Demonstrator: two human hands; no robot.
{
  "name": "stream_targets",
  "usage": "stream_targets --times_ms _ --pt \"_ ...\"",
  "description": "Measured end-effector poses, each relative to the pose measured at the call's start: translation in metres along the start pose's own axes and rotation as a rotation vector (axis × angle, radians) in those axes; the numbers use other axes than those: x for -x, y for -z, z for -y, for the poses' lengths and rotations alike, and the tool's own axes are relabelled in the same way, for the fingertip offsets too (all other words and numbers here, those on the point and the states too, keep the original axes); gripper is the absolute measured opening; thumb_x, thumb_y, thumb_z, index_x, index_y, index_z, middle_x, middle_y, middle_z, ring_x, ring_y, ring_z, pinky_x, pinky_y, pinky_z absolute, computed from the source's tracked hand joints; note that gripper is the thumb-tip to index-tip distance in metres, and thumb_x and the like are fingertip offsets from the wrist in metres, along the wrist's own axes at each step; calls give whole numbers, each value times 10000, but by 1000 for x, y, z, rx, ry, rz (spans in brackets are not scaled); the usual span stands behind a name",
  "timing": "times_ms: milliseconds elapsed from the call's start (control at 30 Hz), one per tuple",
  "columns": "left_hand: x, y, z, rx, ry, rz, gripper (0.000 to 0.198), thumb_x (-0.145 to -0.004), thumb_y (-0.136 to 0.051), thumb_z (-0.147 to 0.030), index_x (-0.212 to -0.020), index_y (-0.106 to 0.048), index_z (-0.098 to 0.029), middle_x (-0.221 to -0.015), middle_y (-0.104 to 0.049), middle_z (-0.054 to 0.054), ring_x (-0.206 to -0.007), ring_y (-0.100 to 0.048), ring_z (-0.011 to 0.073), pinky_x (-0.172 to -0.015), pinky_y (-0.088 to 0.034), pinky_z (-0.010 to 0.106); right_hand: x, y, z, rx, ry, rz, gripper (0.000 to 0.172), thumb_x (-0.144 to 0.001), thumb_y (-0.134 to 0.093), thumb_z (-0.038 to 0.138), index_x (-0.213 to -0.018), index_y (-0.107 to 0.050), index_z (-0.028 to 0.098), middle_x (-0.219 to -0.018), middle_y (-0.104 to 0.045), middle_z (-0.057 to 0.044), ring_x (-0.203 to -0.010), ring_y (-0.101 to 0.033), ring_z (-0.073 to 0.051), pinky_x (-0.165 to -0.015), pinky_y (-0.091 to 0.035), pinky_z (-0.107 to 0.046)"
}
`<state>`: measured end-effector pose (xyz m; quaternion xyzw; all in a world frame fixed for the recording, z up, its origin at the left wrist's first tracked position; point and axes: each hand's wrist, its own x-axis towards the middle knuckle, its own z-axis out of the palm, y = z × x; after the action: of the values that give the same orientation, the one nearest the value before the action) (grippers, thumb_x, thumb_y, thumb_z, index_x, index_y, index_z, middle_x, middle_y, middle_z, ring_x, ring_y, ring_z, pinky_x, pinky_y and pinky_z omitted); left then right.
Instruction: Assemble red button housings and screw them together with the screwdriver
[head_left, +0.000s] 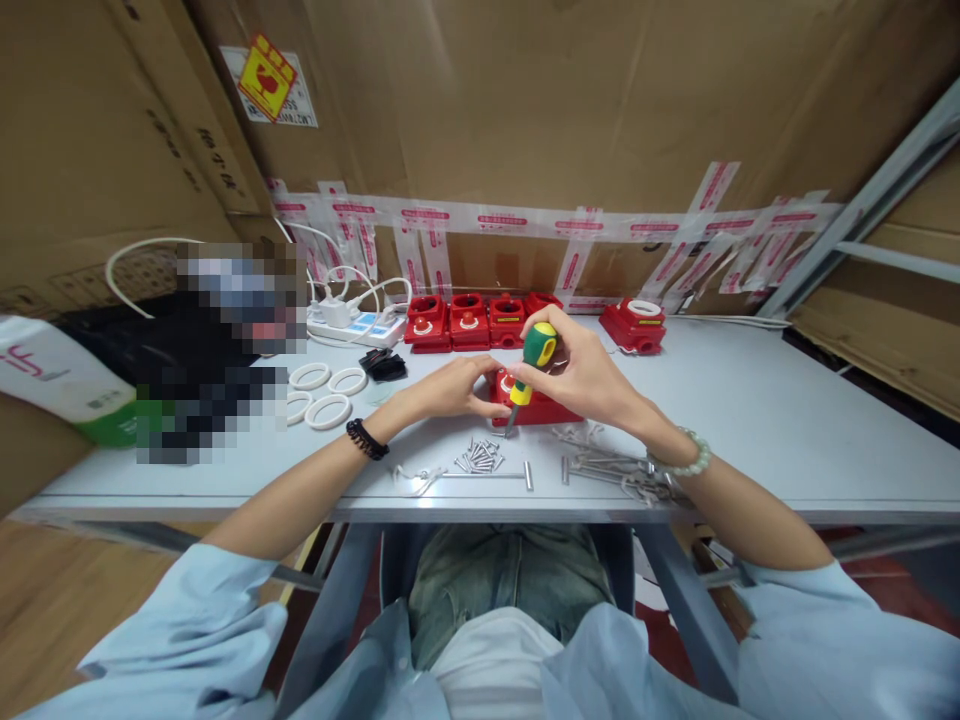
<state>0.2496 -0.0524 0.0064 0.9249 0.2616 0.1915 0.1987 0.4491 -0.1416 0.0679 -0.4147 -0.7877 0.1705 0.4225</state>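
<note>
My right hand (571, 368) grips a green and yellow screwdriver (538, 345), tilted with its tip down at the front edge of a red housing (544, 408). The housing lies on the table below both hands and is partly covered by them. My left hand (469, 386) rests against the left side of that housing, its fingers curved around the corner. A pile of silver screws (480, 457) lies just in front, with a metal T-shaped rod (480, 476) nearer the table edge.
Several red housings (469, 322) stand in a row behind; another with a white ring (634, 325) is at the back right. White rings (328, 411), black packets (384, 365) and a power strip (360, 325) are left. More metal rods (611, 466) lie front right.
</note>
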Motion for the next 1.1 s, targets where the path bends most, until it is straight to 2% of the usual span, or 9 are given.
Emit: stream_targets --times_ms 133,333,533,833,1100 --pt "0 1 -3 -14 4 16 507 -765 -730 -511 -1104 -603 -157 -981 -677 73 -820 -596 194 -740 -450 312 1 2 2 0 0 -27 353 -737 -751 321 -945 -488 211 -766 -529 42 -623 -468 -102 -584 -414 -263" --pt "0 0 0 -16 -16 16 594 -766 -719 -535 -1214 -569 -175 -1094 -672 98 -920 -609 224 -826 -461 346 0 13 10 -19 12 -72 356 -740 -768 344 -933 -497 218 -793 -534 24 -649 -482 -114 -590 -437 -274" --pt "0 -1 2 -1 -6 3 541 -758 -731 -507 -1162 -589 -176 -1059 -677 89 -909 -616 220 -826 -466 343 -2 25 16 -10 42 -172 371 -750 -773 420 -933 -500 248 -845 -536 0 -692 -520 -145 -595 -481 -306" --pt "0 -1 1 -27 8 7 619 -729 -744 -577 -1167 -587 -169 -1064 -668 96 -929 -616 236 -833 -464 354 -6 26 11 18 64 -290 362 -764 -756 418 -956 -496 255 -820 -521 7 -684 -514 -144 -587 -497 -319" --pt "0 -1 -1 -29 3 0 607 -734 -740 -579 -1175 -589 -189 -1051 -664 82 -922 -611 231 -826 -464 342 -8 24 5 5 39 -321 405 -743 -766 473 -952 -494 258 -785 -498 17 -657 -507 -139 -566 -505 -322"
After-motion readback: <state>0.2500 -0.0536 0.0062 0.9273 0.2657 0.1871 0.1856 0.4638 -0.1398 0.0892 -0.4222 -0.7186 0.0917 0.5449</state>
